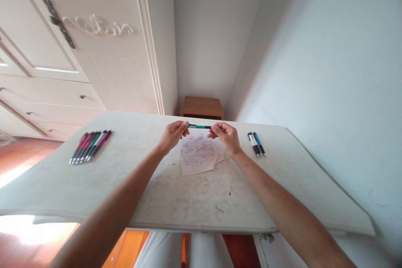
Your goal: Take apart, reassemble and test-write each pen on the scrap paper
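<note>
A green pen (200, 126) with a black grip is held level above the far part of the table, stretched between my two hands. My left hand (174, 134) pinches its left end, and my right hand (226, 136) pinches the dark end on the right; the fingers hide both tips. Just below the pen lie sheets of paper (197, 155) covered in dense blue scribbles. To the left, several pens (90, 146) in pink, green, white and purple lie side by side. On the right is a smaller group of white and blue pens (256, 144).
The white table (176, 205) has a few small dark specks near its front. Behind it stands a brown wooden cabinet (203, 106). A cream wardrobe (122, 42) rises at the left, and a pale wall (329, 71) borders the right side.
</note>
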`<state>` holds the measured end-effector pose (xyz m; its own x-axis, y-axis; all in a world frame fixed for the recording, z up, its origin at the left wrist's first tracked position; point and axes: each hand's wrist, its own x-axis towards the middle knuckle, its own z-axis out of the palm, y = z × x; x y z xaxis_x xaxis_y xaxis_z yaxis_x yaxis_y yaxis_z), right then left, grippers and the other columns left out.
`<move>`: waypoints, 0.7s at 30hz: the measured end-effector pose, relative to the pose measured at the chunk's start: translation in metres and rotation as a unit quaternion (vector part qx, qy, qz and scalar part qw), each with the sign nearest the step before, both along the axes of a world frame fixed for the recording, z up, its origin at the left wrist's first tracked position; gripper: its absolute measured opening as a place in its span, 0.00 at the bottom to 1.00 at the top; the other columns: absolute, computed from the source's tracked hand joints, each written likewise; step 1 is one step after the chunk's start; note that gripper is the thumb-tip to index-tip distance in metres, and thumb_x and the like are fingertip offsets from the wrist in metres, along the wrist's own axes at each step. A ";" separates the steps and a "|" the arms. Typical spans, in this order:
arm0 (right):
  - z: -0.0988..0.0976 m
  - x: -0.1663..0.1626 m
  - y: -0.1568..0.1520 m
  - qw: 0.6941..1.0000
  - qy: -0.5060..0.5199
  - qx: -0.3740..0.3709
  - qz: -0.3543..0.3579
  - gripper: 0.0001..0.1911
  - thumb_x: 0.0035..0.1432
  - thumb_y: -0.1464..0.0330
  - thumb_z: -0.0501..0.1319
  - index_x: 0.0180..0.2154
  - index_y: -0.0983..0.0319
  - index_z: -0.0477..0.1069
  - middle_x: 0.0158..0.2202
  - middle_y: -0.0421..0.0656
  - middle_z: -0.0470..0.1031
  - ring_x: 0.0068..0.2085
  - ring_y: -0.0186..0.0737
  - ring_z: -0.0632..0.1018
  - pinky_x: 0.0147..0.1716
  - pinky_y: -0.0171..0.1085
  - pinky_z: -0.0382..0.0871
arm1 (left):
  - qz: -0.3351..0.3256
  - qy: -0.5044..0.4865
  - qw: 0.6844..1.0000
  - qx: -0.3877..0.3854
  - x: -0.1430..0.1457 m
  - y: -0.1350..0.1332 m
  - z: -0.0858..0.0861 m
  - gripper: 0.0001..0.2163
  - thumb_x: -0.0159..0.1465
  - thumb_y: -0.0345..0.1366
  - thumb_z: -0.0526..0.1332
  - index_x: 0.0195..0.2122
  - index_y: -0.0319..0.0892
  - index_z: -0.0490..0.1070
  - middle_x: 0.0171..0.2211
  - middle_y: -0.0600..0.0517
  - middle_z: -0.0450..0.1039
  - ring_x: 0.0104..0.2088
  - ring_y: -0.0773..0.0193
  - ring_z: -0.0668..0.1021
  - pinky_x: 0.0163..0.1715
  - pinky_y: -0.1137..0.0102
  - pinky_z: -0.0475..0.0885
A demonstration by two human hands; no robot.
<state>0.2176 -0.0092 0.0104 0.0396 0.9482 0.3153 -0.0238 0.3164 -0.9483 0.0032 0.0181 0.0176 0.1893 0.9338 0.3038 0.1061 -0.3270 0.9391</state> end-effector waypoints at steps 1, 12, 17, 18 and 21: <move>0.000 0.000 0.000 1.000 -0.003 0.000 -0.001 0.19 0.51 0.52 0.67 0.30 0.61 0.73 0.28 0.42 0.77 0.28 0.39 0.81 0.30 0.36 0.72 | -0.001 0.000 1.000 0.005 -0.001 0.000 -0.001 0.21 0.58 0.55 0.61 0.29 0.39 0.75 0.24 0.49 0.74 0.24 0.66 0.72 0.23 0.72 0.66; 0.001 0.000 -0.001 1.000 -0.024 0.001 -0.010 0.20 0.51 0.50 0.66 0.30 0.61 0.72 0.28 0.42 0.77 0.29 0.40 0.81 0.29 0.36 0.72 | 0.014 -0.019 1.000 -0.004 0.002 -0.002 0.002 0.23 0.59 0.56 0.61 0.42 0.39 0.75 0.35 0.45 0.78 0.35 0.61 0.77 0.29 0.71 0.70; -0.001 -0.002 -0.001 0.999 -0.038 0.004 -0.004 0.21 0.51 0.49 0.66 0.30 0.61 0.72 0.27 0.42 0.78 0.28 0.40 0.80 0.29 0.37 0.72 | -0.017 0.009 1.000 0.002 0.001 0.002 -0.003 0.20 0.57 0.54 0.63 0.35 0.39 0.77 0.26 0.48 0.76 0.27 0.63 0.74 0.25 0.70 0.67; -0.001 -0.002 -0.001 0.999 -0.040 0.005 -0.004 0.21 0.51 0.49 0.66 0.30 0.61 0.72 0.27 0.42 0.78 0.28 0.40 0.80 0.29 0.36 0.72 | -0.010 0.015 1.000 0.012 0.001 0.002 -0.004 0.18 0.56 0.51 0.65 0.35 0.40 0.77 0.28 0.48 0.77 0.27 0.63 0.75 0.26 0.70 0.67; -0.002 -0.003 -0.001 0.999 -0.047 0.007 -0.005 0.20 0.52 0.50 0.66 0.29 0.61 0.72 0.27 0.42 0.77 0.28 0.39 0.80 0.29 0.36 0.72 | 0.006 0.032 0.998 0.048 -0.001 0.002 -0.003 0.14 0.53 0.45 0.67 0.36 0.41 0.78 0.37 0.47 0.79 0.30 0.63 0.76 0.29 0.69 0.69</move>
